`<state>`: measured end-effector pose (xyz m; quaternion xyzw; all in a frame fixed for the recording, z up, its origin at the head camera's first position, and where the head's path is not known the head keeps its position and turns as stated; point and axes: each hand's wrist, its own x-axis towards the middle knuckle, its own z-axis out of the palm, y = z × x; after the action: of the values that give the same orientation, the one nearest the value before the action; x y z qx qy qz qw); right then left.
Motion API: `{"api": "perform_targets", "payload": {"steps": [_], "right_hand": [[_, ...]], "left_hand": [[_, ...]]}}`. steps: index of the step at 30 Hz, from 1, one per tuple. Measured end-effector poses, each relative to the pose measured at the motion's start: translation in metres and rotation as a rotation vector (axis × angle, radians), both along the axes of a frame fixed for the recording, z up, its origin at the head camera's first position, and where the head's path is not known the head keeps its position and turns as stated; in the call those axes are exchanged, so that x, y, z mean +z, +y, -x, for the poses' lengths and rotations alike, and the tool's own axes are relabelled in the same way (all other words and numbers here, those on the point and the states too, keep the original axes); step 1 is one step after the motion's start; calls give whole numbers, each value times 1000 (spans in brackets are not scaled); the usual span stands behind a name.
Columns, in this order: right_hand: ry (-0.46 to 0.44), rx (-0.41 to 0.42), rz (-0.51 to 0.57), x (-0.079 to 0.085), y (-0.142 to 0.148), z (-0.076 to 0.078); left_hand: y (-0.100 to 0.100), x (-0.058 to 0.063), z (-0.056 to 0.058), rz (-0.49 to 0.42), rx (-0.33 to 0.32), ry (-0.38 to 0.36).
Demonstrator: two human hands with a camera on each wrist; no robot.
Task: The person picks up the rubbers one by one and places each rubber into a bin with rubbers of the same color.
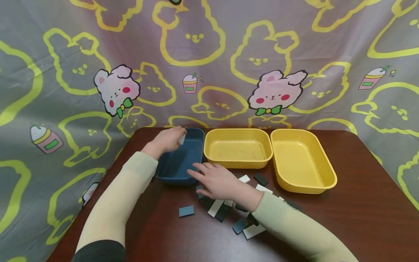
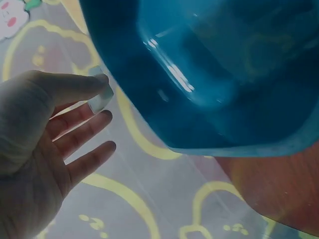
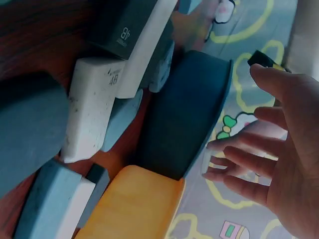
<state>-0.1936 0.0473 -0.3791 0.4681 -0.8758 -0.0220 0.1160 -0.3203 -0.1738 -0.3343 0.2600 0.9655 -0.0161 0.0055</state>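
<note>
My left hand (image 1: 167,139) is over the left part of the blue bin (image 1: 184,162), pinching a small white eraser (image 2: 101,97) between thumb and index finger. In the left wrist view its other fingers are spread loosely beside the bin's rim. My right hand (image 1: 218,182) hovers above a loose pile of erasers in front of the bins. Its fingers are extended and apart, with nothing seen in them. In the right wrist view a white eraser (image 3: 92,109) marked 4B and a dark eraser (image 3: 122,27) lie close by. The right forearm hides part of the pile.
A yellow bin (image 1: 239,163) stands right of the blue one, and another yellow bin (image 1: 302,163) beyond it. One blue-grey eraser (image 1: 186,211) lies apart, left of the pile. Behind the brown table (image 1: 157,236) hangs a patterned curtain (image 1: 209,72).
</note>
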Motion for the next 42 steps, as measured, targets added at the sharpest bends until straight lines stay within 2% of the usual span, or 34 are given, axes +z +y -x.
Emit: {"api": "perform_targets", "payload": {"steps": [5,12,16,21,23,28,30,33,35,37,42], "right_hand": [[65,57,-22,-6,-8,3],[101,57,-22,-11,-10,6],[105,45,-22,-11,-14,10],[88,25,-45,-14,-20,17],[85,20,-50,-15,-22,19],[95,13,-48,-15,-24,23],[102,10,-43,-15,-25,24],[108,17,-40,-14,-26,23],[106,25,-41,-14,-27,23],[99,32,-43,-15,-28,23],[69,36,-31,-16,-28,23]], "left_hand": [[2,-7,17,18,63,-73],[9,-14,29,36,58,-101],[9,-17,32,12,95,-139],[6,-24,33,-74,236,-268],[5,-27,34,-97,279,-298],[6,-29,35,-93,271,-289],[6,-27,32,-163,337,-338],[4,-24,24,-346,544,-450],[2,-23,19,-460,653,-502],[0,-23,16,-518,714,-530],[-5,-28,12,-582,728,-553]]}}
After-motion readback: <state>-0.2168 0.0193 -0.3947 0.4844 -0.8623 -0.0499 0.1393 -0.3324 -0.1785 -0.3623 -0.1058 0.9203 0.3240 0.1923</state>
